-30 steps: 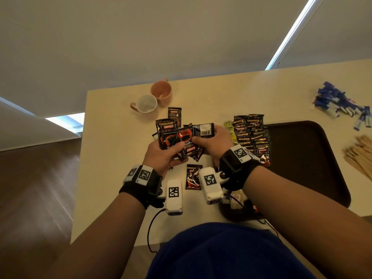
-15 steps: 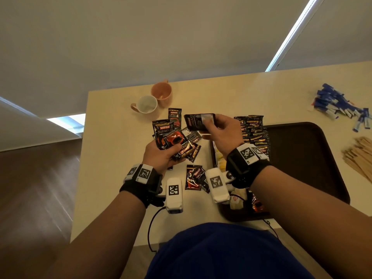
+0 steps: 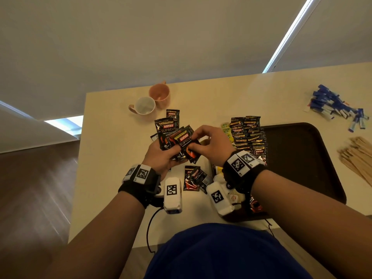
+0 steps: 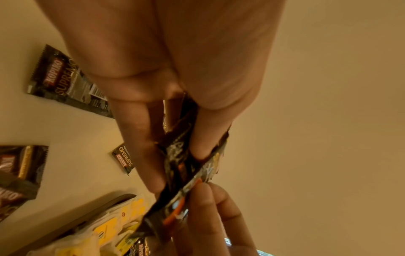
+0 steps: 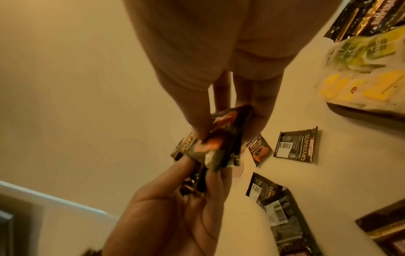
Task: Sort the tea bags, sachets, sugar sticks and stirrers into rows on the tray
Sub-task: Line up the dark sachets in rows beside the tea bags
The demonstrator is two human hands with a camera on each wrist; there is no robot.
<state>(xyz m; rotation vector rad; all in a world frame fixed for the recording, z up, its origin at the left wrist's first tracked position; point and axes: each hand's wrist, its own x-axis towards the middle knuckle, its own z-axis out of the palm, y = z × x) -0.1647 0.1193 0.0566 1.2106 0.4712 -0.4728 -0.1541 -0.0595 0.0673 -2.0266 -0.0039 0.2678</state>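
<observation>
Above the cream table [image 3: 112, 137], right hand [image 3: 213, 146] is back from lifting one away, pinching the top glossy black coffee sachet [image 3: 186, 140] in left hand's [image 3: 161, 158] clutched fan; dark brown tray [image 3: 302, 158] row awaits.

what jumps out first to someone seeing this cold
Both hands meet mid-table over a fan of black coffee sachets: the left hand grips the bunch, the right hand pinches the front one. Behind them, a sachet row lines the dark tray's left edge.
</observation>
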